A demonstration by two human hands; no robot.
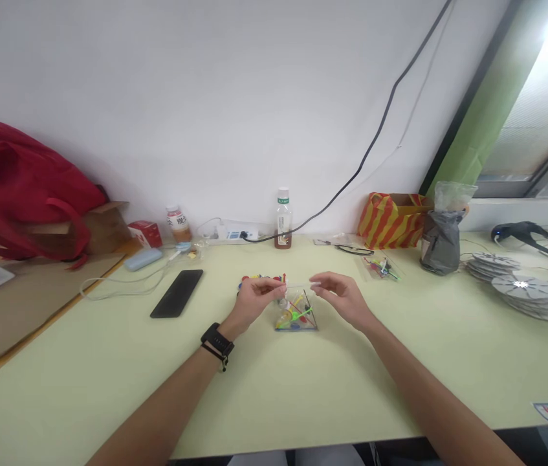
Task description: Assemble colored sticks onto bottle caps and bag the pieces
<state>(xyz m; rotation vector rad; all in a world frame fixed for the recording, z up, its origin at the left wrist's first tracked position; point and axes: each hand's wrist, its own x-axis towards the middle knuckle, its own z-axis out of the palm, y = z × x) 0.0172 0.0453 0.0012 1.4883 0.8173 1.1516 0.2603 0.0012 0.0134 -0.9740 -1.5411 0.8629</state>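
A small clear plastic bag [297, 318] with bright rods and other colourful pieces inside stands upright in front of me. My left hand [254, 303] pinches the bag's upper left edge between thumb and fingers. At the upper right edge, my right hand [342, 299] is also closed, thumb and fingertips together on the thin plastic. The rim looks stretched between the two hands. Behind my left hand lie several small red, blue and yellow pieces [244, 280], partly hidden by the fingers.
A black phone [176, 294] lies left of my hands. A drink bottle [283, 220] stands by the wall. Back right are another bag of coloured pieces [381, 266], a striped paper bag [390, 221], a grey bag [441, 243] and stacked discs [526, 294]. A dark cable [375, 139] hangs down.
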